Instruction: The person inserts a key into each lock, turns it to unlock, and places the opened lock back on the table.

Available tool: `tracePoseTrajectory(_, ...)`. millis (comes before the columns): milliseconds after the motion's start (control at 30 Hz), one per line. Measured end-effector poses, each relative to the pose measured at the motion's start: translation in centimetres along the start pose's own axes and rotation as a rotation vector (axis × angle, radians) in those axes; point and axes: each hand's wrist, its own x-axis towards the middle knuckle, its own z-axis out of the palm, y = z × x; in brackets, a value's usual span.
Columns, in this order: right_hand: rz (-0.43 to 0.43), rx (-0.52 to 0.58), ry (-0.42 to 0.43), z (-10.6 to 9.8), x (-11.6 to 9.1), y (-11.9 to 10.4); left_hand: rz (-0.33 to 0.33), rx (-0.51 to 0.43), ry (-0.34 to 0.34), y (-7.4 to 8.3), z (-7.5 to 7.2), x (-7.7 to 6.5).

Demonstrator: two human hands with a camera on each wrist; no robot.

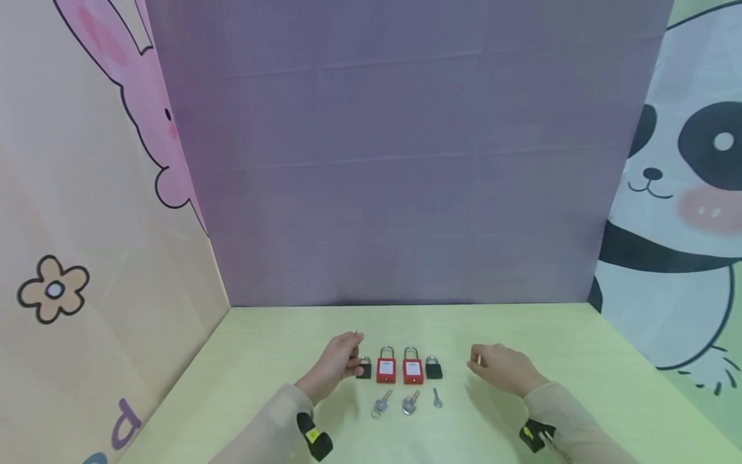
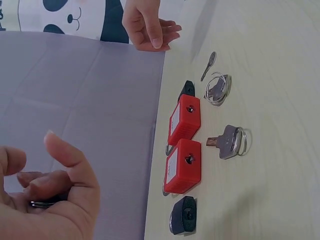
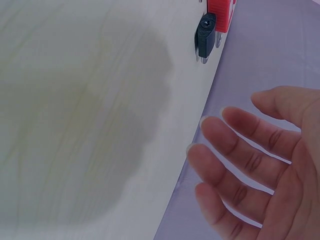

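My left hand [image 1: 336,362] is raised over the table by the left black padlock [image 1: 364,371], overlapping its edge in the head view. In the left wrist view its curled fingers hold a small key [image 2: 43,204], dark with a shiny edge and mostly hidden. Beside that padlock stand a left red padlock [image 1: 386,371], a right red padlock [image 1: 413,372] and a right black padlock [image 1: 433,370]. Off to their right hovers my right hand [image 1: 503,368], fingers loosely bent and holding nothing.
Nearer me than the padlocks lie a ringed key [image 1: 381,405], a second ringed key [image 1: 409,404] and a small single key [image 1: 437,400]. The pale table [image 1: 278,348] meets a purple back panel [image 1: 400,193]. Printed side panels flank it.
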Motion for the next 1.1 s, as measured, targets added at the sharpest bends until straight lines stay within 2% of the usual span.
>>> tracePoseTrajectory(267,-0.001,-0.001,0.002,-0.11,-0.05,-0.16,0.041,-0.062,-0.062,-0.02,-0.15,0.04)
tracePoseTrajectory(500,0.003,-0.003,-0.002,-0.01,0.2,-0.15,0.128,0.145,-0.11,-0.53,-0.27,0.14)
tracePoseTrajectory(600,0.002,-0.002,-0.002,0.05,0.25,-0.11,0.133,0.16,-0.088,-0.37,-0.36,0.16)
tracePoseTrajectory(800,-0.005,0.0,0.007,0.01,0.09,-0.12,0.1,0.161,0.018,-0.14,-0.67,0.23)
tracePoseTrajectory(1100,-0.024,0.007,0.018,-0.07,0.02,-0.23,0.045,0.168,0.065,-0.27,-0.85,0.32)
